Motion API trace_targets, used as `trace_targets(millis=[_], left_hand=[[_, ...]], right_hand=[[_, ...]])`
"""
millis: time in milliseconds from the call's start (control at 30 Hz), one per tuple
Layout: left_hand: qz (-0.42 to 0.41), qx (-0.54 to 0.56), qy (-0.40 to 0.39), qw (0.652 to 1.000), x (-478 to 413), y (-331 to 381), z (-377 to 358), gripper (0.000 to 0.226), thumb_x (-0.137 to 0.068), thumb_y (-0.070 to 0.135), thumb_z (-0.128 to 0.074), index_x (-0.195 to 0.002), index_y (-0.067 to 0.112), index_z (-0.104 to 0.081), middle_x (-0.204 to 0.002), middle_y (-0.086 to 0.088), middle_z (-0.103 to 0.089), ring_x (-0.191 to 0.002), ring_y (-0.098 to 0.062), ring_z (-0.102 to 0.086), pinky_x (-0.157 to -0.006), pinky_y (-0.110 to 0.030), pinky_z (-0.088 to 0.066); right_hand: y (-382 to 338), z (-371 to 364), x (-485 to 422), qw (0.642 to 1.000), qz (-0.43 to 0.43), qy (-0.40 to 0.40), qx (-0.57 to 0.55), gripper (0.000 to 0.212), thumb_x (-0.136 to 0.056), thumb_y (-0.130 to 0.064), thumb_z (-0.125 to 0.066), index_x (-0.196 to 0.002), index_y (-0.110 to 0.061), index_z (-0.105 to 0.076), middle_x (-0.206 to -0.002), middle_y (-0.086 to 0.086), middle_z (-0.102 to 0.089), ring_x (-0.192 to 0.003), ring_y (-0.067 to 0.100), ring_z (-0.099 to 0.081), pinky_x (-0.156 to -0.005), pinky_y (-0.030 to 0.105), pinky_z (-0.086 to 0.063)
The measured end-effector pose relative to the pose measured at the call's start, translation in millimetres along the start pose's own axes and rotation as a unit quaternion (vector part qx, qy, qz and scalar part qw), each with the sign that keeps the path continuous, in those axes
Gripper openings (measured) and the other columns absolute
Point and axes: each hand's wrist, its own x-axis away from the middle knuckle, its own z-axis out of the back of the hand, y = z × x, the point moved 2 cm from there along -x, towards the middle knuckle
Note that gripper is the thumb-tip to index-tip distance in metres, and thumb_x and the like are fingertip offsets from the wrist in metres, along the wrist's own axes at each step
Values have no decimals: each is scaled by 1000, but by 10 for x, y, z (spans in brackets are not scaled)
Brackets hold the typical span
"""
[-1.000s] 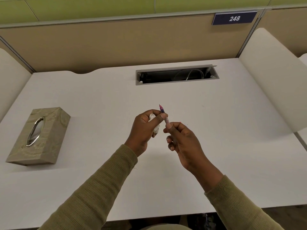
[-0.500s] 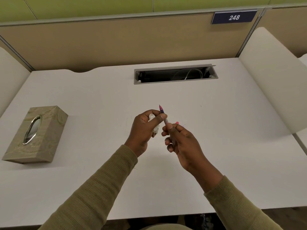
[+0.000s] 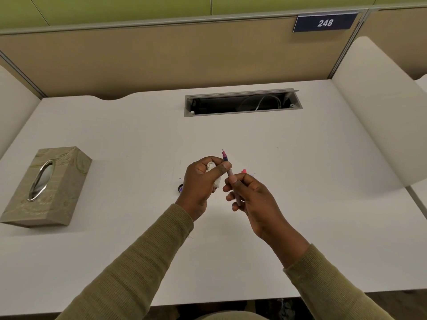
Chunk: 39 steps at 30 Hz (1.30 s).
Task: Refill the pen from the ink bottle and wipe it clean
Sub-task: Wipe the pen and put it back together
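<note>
Both hands are up over the white desk (image 3: 323, 185), on the person's side of the cable slot (image 3: 242, 102) and roughly in line with its middle. The right hand (image 3: 256, 199) has its fingers curled round the lower barrel of the pen (image 3: 228, 172), a firm grip. The pen stands tilted, nib end up and pointing back toward the slot.

The left hand (image 3: 201, 183) is closed round a crumpled white tissue (image 3: 211, 168), with its thumb laid across against the pen's upper barrel. So the pen is touched from both sides and is off the desk.

Just behind the left wrist, a small dark round thing (image 3: 180, 188) with a purple glint peeks out on the desk. It is too hidden to say what it is. A pink tip (image 3: 243, 171) shows past the right hand's knuckles, mostly covered too.

Now for the room. Bare desk runs from the hands back to the slot, whose lid is open with cables showing inside. The tissue box (image 3: 44, 185) sits well left of the slot and nearer the person, well apart from the hands. A tan partition (image 3: 161, 61) closes off the far side behind the slot, with a plate marked 248 (image 3: 324, 23) up to its right. White side dividers bound the desk left (image 3: 13, 107) and right (image 3: 381, 112) of the slot. The desk's front edge (image 3: 231, 300) crosses under both olive sleeves (image 3: 138, 273).
</note>
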Motion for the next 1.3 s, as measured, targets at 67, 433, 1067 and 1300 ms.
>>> trace_targets(millis=[67,433,1067,1300], left_hand=[[3,-6,-1,1000,-8,-24,-9,14,-87,11,-70,-88,-3,-70,-48,2,-44,-48,-15,-37,-48,-27,-33],[49,-39,11,998,-68,-177,-60,17,-91,25,-69,-93,10,-75,-49,9,-48,-49,-11,-39,-48,-25,-34],[145,-22,46,988,-20,-634,78,26,-92,30,-66,-89,4,-70,-46,11,-42,-42,-8,-35,-47,-25,-27],[155,-19,41,987,48,-655,71,25,-91,34,-67,-85,10,-70,-47,12,-43,-44,-9,-35,-47,-26,-28]], right_hand=[[20,14,-9,1000,-2,-5,0,25,-99,-32,-58,-101,-10,-69,-89,2,-72,-74,12,-62,-63,28,-48],[73,165,-117,990,19,52,126,18,-98,-27,-58,-96,-14,-71,-92,17,-70,-77,20,-62,-70,30,-50],[787,783,-817,871,12,220,439,11,-92,-21,-63,-88,-14,-55,-91,5,-63,-79,22,-54,-68,30,-37],[806,745,-822,853,15,214,476,20,-93,-25,-64,-102,-10,-56,-99,6,-59,-85,24,-54,-71,31,-39]])
